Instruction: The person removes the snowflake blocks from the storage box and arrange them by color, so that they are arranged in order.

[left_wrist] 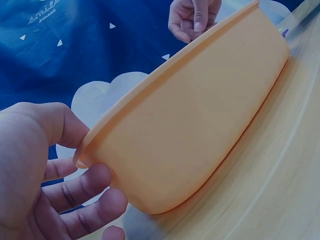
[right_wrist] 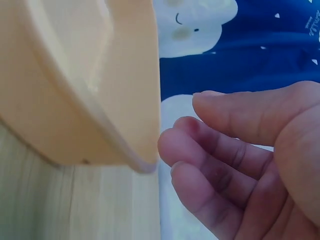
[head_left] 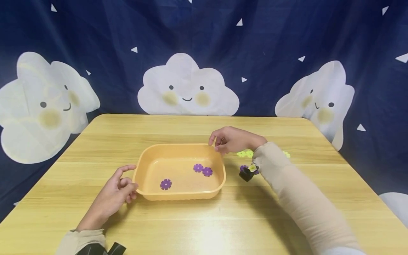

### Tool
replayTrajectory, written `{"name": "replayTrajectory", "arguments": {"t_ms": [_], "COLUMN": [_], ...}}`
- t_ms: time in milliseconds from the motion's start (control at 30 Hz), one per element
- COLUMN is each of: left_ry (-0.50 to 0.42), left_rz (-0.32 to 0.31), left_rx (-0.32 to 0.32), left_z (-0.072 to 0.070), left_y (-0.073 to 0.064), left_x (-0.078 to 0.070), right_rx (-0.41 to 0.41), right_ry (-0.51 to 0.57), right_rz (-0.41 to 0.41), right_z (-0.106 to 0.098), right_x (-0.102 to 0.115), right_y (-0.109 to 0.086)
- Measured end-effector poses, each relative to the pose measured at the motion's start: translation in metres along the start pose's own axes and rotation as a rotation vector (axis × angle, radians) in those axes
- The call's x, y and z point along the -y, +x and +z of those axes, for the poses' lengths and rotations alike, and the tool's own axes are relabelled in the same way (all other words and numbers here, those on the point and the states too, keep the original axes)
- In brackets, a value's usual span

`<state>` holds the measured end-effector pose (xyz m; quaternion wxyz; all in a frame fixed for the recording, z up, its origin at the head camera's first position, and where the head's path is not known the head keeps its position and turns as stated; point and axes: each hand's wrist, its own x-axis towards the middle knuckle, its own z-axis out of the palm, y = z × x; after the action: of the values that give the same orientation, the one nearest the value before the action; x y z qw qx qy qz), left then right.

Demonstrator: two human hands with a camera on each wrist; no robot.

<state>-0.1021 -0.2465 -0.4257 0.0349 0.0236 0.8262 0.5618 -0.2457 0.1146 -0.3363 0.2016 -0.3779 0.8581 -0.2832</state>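
A shallow orange plastic basin (head_left: 181, 196) sits on the table, with three purple flower-shaped pieces inside: one disc (head_left: 165, 184) near the front left and two close together (head_left: 202, 170) toward the right. At its left end, my left hand (head_left: 111, 196) pinches the rim between thumb and fingers, as the left wrist view (left_wrist: 87, 145) of the rim also shows. My right hand (head_left: 237, 139) hovers at the far right corner. Seen from the right wrist, its thumb and loosely bent fingers (right_wrist: 187, 152) are beside the rim with nothing between them.
Yellow-green flower-shaped pieces (head_left: 245, 153) lie on the wooden table (head_left: 204, 223) right of the basin, partly behind the right forearm. More purple pieces (head_left: 243, 167) there are half covered by the wrist camera (head_left: 246, 174). A dark blue cloud-print curtain (head_left: 261, 46) hangs behind the table.
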Motion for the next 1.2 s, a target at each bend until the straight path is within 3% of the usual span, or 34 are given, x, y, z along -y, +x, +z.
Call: {"name": "replayTrajectory", "arguments": {"t_ms": [333, 533, 733, 933, 1200], "left_ry": [0.001, 0.007, 0.011, 0.01, 0.01], "left_rz": [0.004, 0.009, 0.016, 0.021, 0.016], "left_rx": [0.003, 0.002, 0.002, -0.001, -0.003], "left_z": [0.0, -0.001, -0.001, -0.001, -0.001], "left_y": [0.0, -0.001, 0.0, 0.0, 0.0], "left_x": [-0.001, -0.002, -0.002, -0.001, 0.0], "right_rx": [0.091, 0.216, 0.293, 0.359, 0.374], "right_ry": [-0.005, -0.017, -0.078, -0.044, -0.05], "right_rz": [0.002, 0.083, 0.115, 0.174, 0.149], "right_z": [0.012, 0.022, 0.032, 0.04, 0.051], "right_x": [0.008, 0.013, 0.019, 0.023, 0.029], "right_y": [0.023, 0.038, 0.049, 0.06, 0.075]}}
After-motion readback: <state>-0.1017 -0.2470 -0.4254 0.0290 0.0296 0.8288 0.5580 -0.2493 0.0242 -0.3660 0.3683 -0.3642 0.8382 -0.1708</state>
